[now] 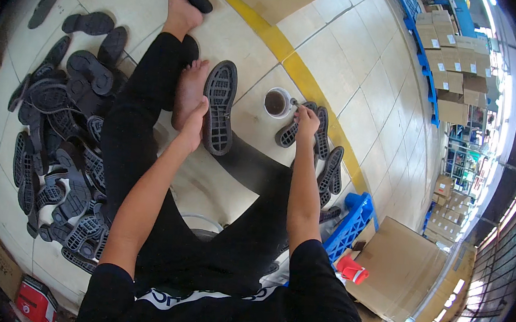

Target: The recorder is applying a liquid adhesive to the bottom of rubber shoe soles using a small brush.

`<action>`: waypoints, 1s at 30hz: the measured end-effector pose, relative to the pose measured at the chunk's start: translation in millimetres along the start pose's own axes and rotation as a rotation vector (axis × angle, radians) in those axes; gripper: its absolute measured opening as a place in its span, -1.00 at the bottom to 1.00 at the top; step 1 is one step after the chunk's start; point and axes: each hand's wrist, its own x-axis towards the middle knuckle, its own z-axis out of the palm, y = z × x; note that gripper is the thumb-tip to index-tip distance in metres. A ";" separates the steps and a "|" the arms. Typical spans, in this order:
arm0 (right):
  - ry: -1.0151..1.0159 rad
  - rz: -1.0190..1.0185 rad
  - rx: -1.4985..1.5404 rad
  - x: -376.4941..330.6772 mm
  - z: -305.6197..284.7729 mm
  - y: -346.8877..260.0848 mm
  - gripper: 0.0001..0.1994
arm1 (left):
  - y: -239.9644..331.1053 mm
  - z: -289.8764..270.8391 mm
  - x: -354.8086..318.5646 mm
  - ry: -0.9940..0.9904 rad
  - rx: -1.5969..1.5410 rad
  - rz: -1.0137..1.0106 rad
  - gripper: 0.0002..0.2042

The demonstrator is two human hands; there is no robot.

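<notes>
My left hand [192, 124] grips the near-left edge of a black shoe sole [220, 107], its gridded side facing up. The sole is held above my outstretched lower leg, beside my bare foot [189, 87]. Close to the rim of a white cup [277, 102] with dark brown liquid in it, my right hand [307, 121] pinches a small, thin tool [294, 101]. Its kind is too small to tell. Several more gridded soles [323, 133] lie on the floor just past that hand.
A heap of loose black soles [73, 163] covers the floor at my left. A yellow line [305, 76] crosses the tiles ahead. At the right stand a blue plastic pallet [351, 221], a large carton [399, 268] and a red object [353, 270]. Another person's foot shows at the upper left.
</notes>
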 end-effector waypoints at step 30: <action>-0.326 0.023 1.163 -336.7 -90.1 -229.4 -0.83 | -35.7 127.1 -265.2 -0.745 0.404 0.138 -0.34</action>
